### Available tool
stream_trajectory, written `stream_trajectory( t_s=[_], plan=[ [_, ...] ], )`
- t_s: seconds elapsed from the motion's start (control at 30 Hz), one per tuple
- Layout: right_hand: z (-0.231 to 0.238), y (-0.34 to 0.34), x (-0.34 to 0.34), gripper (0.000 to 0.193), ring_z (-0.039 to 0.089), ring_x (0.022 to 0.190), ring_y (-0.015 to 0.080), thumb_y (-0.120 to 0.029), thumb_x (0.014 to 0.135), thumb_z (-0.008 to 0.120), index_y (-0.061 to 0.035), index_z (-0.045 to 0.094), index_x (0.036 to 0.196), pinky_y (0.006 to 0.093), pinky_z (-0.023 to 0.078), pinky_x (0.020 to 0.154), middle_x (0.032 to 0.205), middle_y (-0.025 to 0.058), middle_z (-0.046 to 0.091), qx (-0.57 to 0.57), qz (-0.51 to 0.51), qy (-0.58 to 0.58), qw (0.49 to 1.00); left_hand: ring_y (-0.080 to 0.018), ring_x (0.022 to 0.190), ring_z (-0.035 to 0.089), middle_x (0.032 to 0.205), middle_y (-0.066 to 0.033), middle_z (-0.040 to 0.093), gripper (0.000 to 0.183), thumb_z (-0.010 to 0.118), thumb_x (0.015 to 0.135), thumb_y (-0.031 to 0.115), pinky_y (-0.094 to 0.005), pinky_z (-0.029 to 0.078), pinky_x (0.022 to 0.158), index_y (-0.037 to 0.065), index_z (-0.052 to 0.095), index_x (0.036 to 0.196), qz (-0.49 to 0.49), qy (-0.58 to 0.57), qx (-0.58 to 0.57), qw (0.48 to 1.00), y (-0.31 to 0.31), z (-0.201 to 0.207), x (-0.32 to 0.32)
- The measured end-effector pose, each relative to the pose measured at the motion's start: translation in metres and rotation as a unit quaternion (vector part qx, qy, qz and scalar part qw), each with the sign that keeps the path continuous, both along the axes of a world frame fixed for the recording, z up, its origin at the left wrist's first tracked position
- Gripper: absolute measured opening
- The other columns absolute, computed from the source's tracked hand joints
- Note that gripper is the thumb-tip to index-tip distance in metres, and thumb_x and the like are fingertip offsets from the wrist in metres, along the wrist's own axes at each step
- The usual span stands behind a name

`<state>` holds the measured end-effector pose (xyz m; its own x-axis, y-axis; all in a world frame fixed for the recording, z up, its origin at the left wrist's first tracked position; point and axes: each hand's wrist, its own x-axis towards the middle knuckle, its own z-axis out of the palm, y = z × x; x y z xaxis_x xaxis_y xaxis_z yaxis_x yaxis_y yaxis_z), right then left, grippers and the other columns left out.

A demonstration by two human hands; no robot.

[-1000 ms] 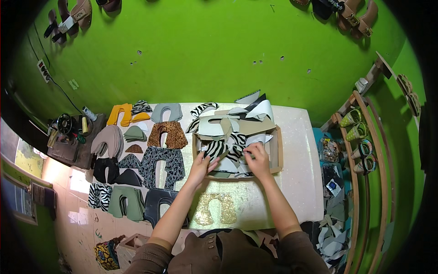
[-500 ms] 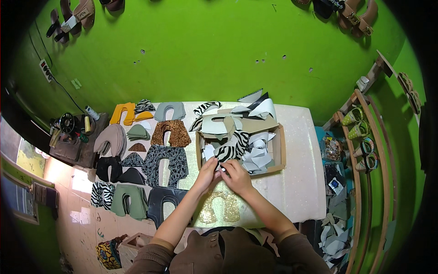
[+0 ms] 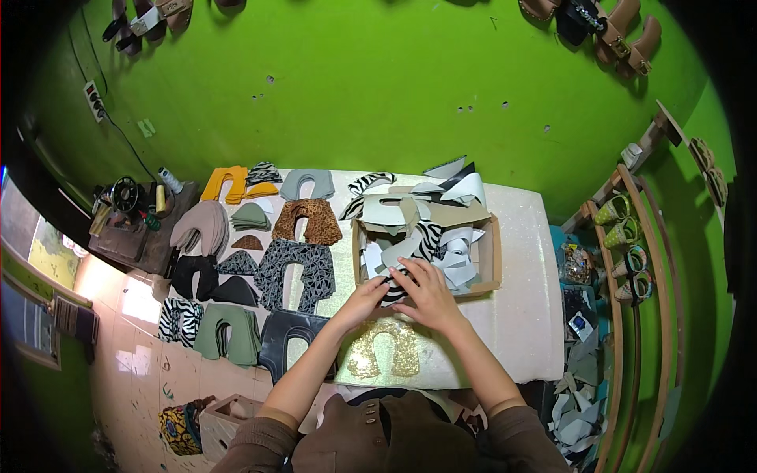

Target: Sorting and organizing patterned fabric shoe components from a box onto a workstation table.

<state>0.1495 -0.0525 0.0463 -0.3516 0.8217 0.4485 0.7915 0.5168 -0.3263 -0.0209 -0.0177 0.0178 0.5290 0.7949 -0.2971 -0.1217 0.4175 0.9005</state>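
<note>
A zebra-print material piece (image 3: 393, 292) is between my hands at the front edge of an open cardboard box (image 3: 492, 260). My left hand (image 3: 364, 303) pinches its left side. My right hand (image 3: 430, 296) lies over its right side, fingers curved on top and hiding much of it. In the box behind are white and grey offcuts (image 3: 457, 256) and another zebra-print strip (image 3: 428, 239). Just below my hands, a gold glitter U-shaped piece (image 3: 364, 351) lies flat on the table.
Stacks of cut pieces cover the table's left side, including grey-black patterned pieces (image 3: 272, 268), leopard-print pieces (image 3: 322, 229) and green pieces (image 3: 229, 335). A side table holds thread spools (image 3: 167, 180). A wooden rack with green sandals (image 3: 623, 230) stands right, beside heaped scraps (image 3: 579, 406).
The zebra-print piece has come lower, toward the box's front edge. My right hand has shifted from fingertip hold to lying over it. The whole view has tilted slightly.
</note>
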Motion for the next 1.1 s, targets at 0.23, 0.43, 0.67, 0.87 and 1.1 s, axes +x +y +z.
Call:
stream_trajectory(
  t_s=[0.23, 0.43, 0.67, 0.87, 1.1],
  plan=[
    [-0.01, 0.001, -0.012, 0.055, 0.053, 0.095, 0.0267, -0.024, 0.065, 0.071, -0.0102, 0.051, 0.114, 0.0356, 0.041, 0.082, 0.103, 0.0082, 0.053, -0.101, 0.044, 0.03, 0.993, -0.0125, 0.096, 0.05, 0.108, -0.008, 0.054, 0.039, 0.05, 0.089, 0.019, -0.0241, 0.04, 0.084, -0.002, 0.044, 0.121, -0.055, 0.074, 0.078, 0.993, -0.011, 0.004, -0.023],
    [-0.018, 0.004, -0.044, 0.055, 0.054, 0.092, 0.0275, -0.019, 0.063, 0.07, -0.0092, 0.05, 0.113, 0.0362, 0.045, 0.078, 0.098, 0.0089, 0.053, -0.127, 0.056, 0.04, 0.989, -0.0167, 0.082, 0.059, 0.101, -0.0168, 0.058, 0.057, 0.065, 0.077, 0.02, -0.0266, 0.048, 0.071, -0.001, 0.04, 0.124, -0.031, 0.209, 0.238, 0.948, -0.023, 0.006, -0.053],
    [-0.03, 0.013, -0.107, 0.057, 0.053, 0.091, 0.0283, -0.018, 0.065, 0.072, -0.0044, 0.049, 0.115, 0.0341, 0.045, 0.077, 0.098, 0.0101, 0.051, -0.214, 0.11, 0.078, 0.967, -0.0159, 0.076, 0.057, 0.095, -0.0147, 0.058, 0.052, 0.06, 0.082, 0.02, -0.0261, 0.046, 0.069, -0.001, 0.039, 0.124, -0.043, 0.23, 0.241, 0.942, -0.018, -0.03, -0.12],
    [-0.032, 0.028, -0.177, 0.064, 0.049, 0.1, 0.0313, -0.018, 0.067, 0.071, -0.005, 0.043, 0.123, 0.0352, 0.042, 0.085, 0.11, 0.0145, 0.048, -0.261, 0.111, 0.126, 0.951, -0.0084, 0.071, 0.052, 0.091, -0.0041, 0.054, 0.043, 0.055, 0.086, 0.012, -0.0222, 0.046, 0.065, 0.001, 0.04, 0.125, -0.025, 0.179, 0.089, 0.979, 0.003, -0.032, -0.21],
    [-0.048, 0.023, -0.239, 0.071, 0.043, 0.109, 0.0334, -0.03, 0.07, 0.068, -0.0053, 0.036, 0.128, 0.0399, 0.035, 0.093, 0.118, 0.016, 0.045, -0.221, 0.007, 0.092, 0.971, -0.0075, 0.073, 0.051, 0.091, -0.0031, 0.053, 0.043, 0.055, 0.087, 0.012, -0.0215, 0.045, 0.065, 0.0, 0.039, 0.125, -0.034, 0.153, 0.075, 0.985, 0.023, -0.06, -0.279]
  ],
)
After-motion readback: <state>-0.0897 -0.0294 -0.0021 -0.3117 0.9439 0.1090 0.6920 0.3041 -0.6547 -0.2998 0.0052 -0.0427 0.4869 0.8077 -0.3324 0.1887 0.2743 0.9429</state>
